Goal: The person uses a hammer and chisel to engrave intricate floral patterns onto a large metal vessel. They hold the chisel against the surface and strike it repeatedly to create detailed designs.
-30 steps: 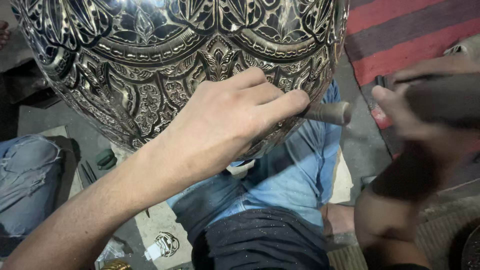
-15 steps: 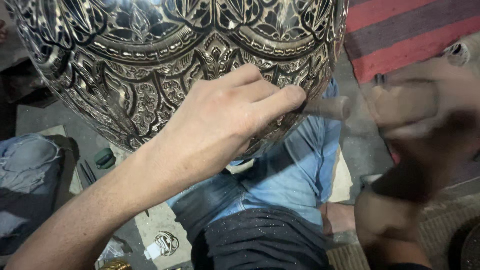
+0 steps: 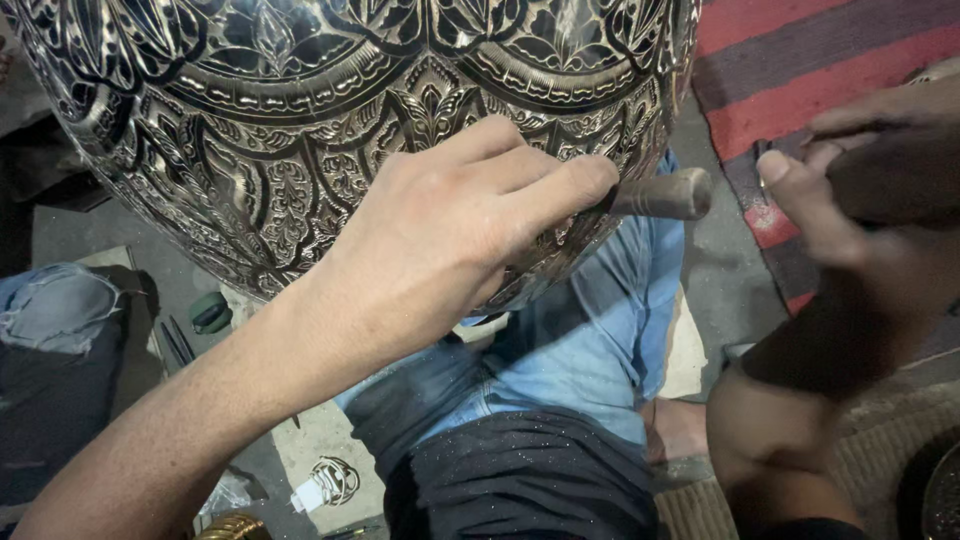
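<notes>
Head view: large engraved metal vessel [image 3: 330,130], dark w/ silver floral relief, is propped against the lap on blue jeans [image 3: 590,350], curved side turned up toward the camera so the worked spot sits under the hands. Left hand [image 3: 440,250] is laid over the vessel's lower right flank, heel and palm braced on the metal for steadiness; fingers [image 3: 560,185] closed round a short metal punch [image 3: 660,193], its blunt butt end left sticking out to the right, exposed for striking. Tip hidden under the fingers; contact w/ surface can't be told. Right hand [image 3: 860,200], blurred, is held just right of the punch butt, fingers wrapped on a dark handle-like object [image 3: 890,170] — prob. a hammer, head not made out. Red striped rug [image 3: 820,70] at upper right. Floor [image 3: 90,230] at left w/ small green item [image 3: 210,312] and thin tools [image 3: 177,340] kept near.
</notes>
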